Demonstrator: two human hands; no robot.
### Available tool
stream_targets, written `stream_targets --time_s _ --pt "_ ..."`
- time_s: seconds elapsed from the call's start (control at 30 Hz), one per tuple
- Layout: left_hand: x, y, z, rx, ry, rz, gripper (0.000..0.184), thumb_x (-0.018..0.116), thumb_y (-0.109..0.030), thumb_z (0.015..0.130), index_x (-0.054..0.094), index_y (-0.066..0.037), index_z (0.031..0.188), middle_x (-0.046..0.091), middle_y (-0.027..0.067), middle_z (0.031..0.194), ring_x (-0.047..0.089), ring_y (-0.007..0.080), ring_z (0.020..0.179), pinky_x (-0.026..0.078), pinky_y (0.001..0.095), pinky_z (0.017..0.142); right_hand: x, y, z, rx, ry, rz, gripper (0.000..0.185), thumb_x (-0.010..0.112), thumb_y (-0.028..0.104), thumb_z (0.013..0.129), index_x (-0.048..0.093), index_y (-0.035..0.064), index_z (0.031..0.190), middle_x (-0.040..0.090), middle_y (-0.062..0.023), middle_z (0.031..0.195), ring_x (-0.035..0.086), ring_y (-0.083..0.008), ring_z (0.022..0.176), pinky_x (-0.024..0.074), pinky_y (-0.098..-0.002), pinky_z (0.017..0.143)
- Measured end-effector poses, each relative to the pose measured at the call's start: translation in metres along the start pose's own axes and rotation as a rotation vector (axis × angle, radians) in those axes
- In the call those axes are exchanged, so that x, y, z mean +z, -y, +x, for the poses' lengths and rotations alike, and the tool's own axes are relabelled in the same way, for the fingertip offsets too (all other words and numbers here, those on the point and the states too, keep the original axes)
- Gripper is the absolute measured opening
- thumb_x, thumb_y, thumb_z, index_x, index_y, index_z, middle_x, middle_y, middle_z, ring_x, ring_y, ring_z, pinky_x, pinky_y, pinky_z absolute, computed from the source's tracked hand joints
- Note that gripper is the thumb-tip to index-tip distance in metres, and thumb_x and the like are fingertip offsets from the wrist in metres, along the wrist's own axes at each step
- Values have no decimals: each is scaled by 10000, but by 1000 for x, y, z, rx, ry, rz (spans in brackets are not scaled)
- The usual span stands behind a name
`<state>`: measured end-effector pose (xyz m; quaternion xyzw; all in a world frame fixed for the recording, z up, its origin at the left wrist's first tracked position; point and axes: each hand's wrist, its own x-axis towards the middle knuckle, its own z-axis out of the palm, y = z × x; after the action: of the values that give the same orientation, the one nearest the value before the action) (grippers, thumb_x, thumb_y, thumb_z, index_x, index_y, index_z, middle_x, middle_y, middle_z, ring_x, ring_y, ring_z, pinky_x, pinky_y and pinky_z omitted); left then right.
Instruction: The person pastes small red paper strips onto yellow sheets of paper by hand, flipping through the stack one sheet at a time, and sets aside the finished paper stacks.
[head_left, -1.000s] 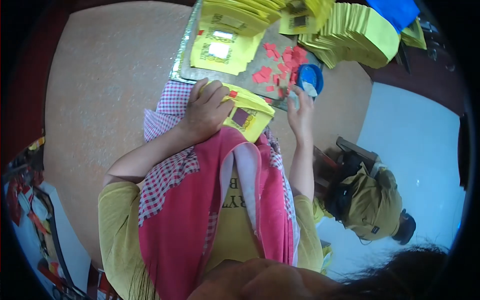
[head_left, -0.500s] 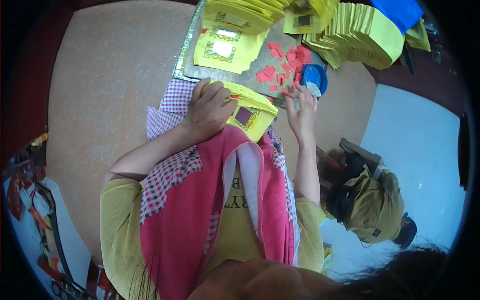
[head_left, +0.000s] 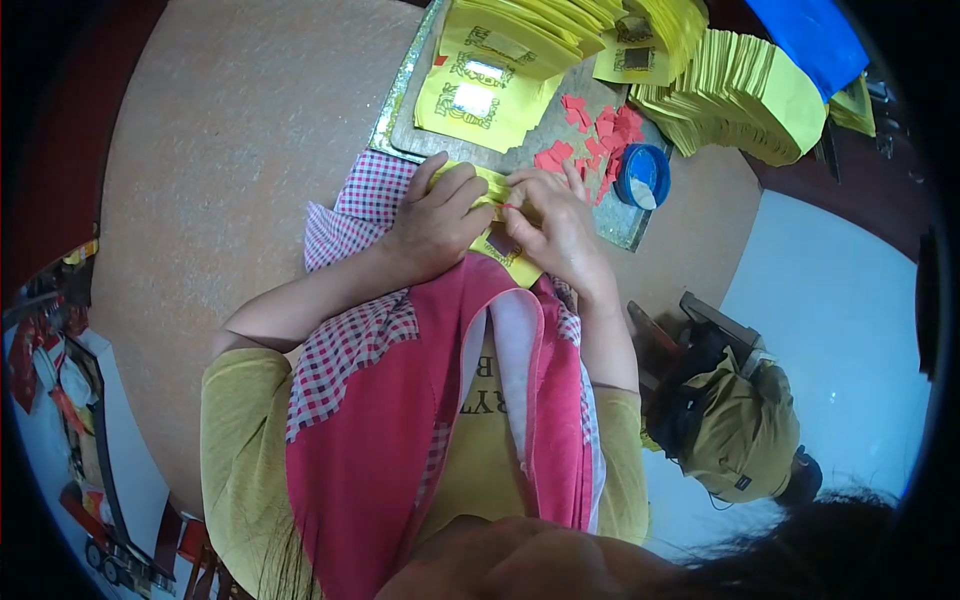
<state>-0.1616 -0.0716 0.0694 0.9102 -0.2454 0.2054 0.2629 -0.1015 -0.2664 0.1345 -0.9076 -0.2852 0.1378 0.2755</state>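
Observation:
My left hand is closed on a bundle of printed yellow paper sheets, held against the board's near edge. Its fingers curl over the bundle's upper left part. Pressed close on the bundle's right side is my right hand, with thumb and fingertips pinched together at a small red paper piece. Both hands hide much of the bundle. Just past the right hand lie loose red paper pieces. Right of them stands a blue round tub with something whitish inside.
Fanned yellow sheets rest on a grey board, with another thick yellow stack at the upper right. Blue material lies over that stack. A checked cloth sits by the board. A backpack is at the right.
My right hand has moved left from beside the blue tub to the yellow bundle, bringing a red paper piece. My left hand keeps its hold. The view has shifted slightly.

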Motion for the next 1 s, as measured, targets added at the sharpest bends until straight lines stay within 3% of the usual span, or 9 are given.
stream_targets --time_s 0.07,0.13,0.27,0.33,0.4,0.47,0.63,0.73,1.0 --pt "-1 -1 1 1 -7 3 116 685 -184 815 711 -109 899 624 54 1062 569 236 1154 304 488 1122 9 1 6 -1 50 -22 157 704 178 854 625 64 927 670 -107 1171 609 -316 1169 226 -552 1201" --pt "1 -2 -1 -2 1 8 115 685 -183 813 714 -113 899 621 60 1080 563 237 1168 301 488 1125 21 -4 12 -65 -102 -195 198 719 179 844 653 68 994 672 -97 1183 614 -310 1149 240 -557 1193" --pt "-3 -2 -1 -9 12 5 122 685 -182 808 720 -116 904 620 65 1097 551 241 1197 293 492 1131 7 -8 2 -29 -164 -172 275 720 165 847 670 74 1101 666 -106 1224 613 -300 1156 260 -547 1176" --pt "-4 -1 -1 -14 19 4 127 685 -179 806 722 -114 908 620 61 1091 551 239 1194 294 490 1130 -6 -36 -15 165 -156 220 378 724 165 853 651 84 1215 648 -122 1286 598 -297 1210 275 -540 1157" --pt "-3 -2 0 -8 18 -15 132 685 -177 804 725 -113 912 620 57 1084 551 237 1192 296 488 1129 -8 -68 -33 209 -201 174 394 696 173 885 626 88 1264 629 -140 1329 573 -318 1265 292 -546 1138" --pt "-2 -2 1 4 27 -6 133 689 -164 800 728 -107 913 619 48 1066 553 231 1177 299 480 1125 1 -97 -53 335 -319 -166 391 654 164 910 610 94 1292 623 -146 1342 559 -342 1287 288 -562 1142" --pt "-3 -1 2 24 20 -32 137 697 -141 795 734 -98 919 599 33 1008 550 220 1126 315 475 1103 29 -92 -71 373 -221 -282 477 553 33 871 567 62 1347 475 -208 1485 406 -372 1424 224 -589 1191" --pt "-2 -1 2 24 26 -16 146 699 -141 795 739 -99 929 587 31 984 540 221 1117 322 474 1093 41 -91 -67 339 -315 -261 510 554 22 865 553 58 1374 457 -207 1505 368 -390 1448 212 -590 1198" --pt "-1 -1 1 -9 18 -38 149 709 -112 795 737 -100 941 591 34 998 543 228 1137 319 478 1100 40 -87 -60 304 -255 -424 561 637 43 819 598 113 1374 435 -194 1535 321 -396 1480 175 -591 1213"
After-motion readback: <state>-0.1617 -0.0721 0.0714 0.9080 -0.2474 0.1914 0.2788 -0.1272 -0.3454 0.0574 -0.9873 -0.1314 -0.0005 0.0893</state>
